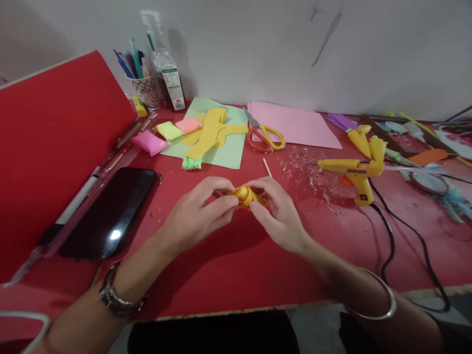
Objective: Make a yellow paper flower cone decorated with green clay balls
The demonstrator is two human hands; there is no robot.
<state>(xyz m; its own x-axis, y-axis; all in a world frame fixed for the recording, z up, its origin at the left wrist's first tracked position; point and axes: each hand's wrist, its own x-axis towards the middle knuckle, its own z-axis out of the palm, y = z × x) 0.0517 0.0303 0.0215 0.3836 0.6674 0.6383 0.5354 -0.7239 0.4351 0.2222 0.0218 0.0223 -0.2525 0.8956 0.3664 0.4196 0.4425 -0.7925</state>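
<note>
My left hand (201, 209) and my right hand (278, 214) meet over the red table (236, 265), both pinched on a small roll of yellow paper strip (245, 195) held between the fingertips. The roll is partly hidden by my fingers. A watch sits on my left wrist and a metal bangle on my right. Loose yellow paper strips (210, 132) lie on a light green sheet (224, 152) behind my hands.
A yellow glue gun (356, 172) with a black cord stands to the right, scissors (263, 135) and a pink sheet (295, 123) behind. A black phone (110, 211) lies at left by a red board (55, 147). A pen cup (145, 88) and bottle (165, 69) stand by the wall.
</note>
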